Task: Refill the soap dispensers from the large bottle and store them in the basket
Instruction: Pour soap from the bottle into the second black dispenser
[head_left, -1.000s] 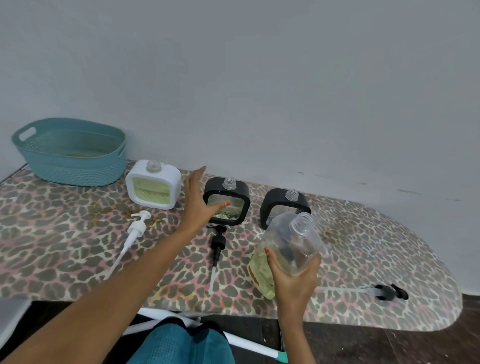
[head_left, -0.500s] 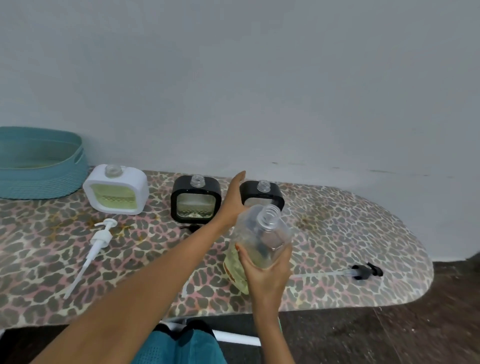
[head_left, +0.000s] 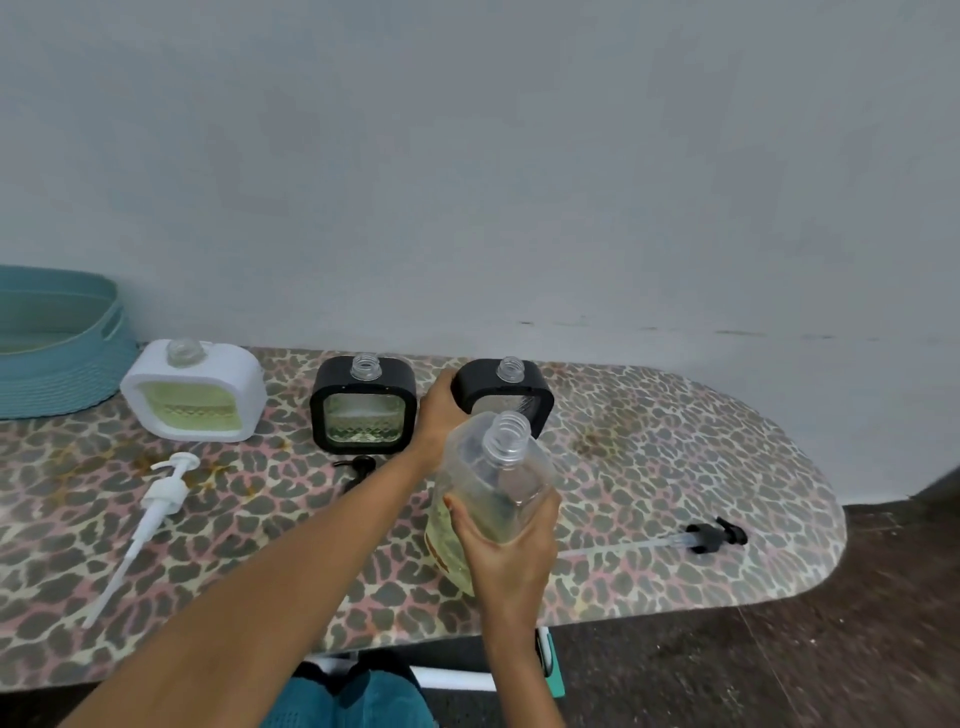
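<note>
Three uncapped square dispensers stand in a row on the leopard-print board (head_left: 675, 467): a white dispenser (head_left: 195, 395) holding yellow-green soap, a middle black dispenser (head_left: 363, 405) partly filled, and a right black dispenser (head_left: 506, 387). My left hand (head_left: 441, 410) grips the left side of the right black dispenser. My right hand (head_left: 506, 540) holds the large clear bottle (head_left: 493, 493), uncapped and tilted, with yellow soap in its lower part, just in front of that dispenser. The teal basket (head_left: 57, 358) sits at the far left, cut off by the frame edge.
A white pump (head_left: 156, 504) lies on the board at the left. One black pump (head_left: 358, 465) lies in front of the middle dispenser, half hidden by my forearm. Another black pump (head_left: 706, 538) lies near the board's right end. A grey wall stands directly behind.
My left hand moved right, from the middle black dispenser to the right one, and took hold of its side. The view shifted right, so the basket slid to the frame edge.
</note>
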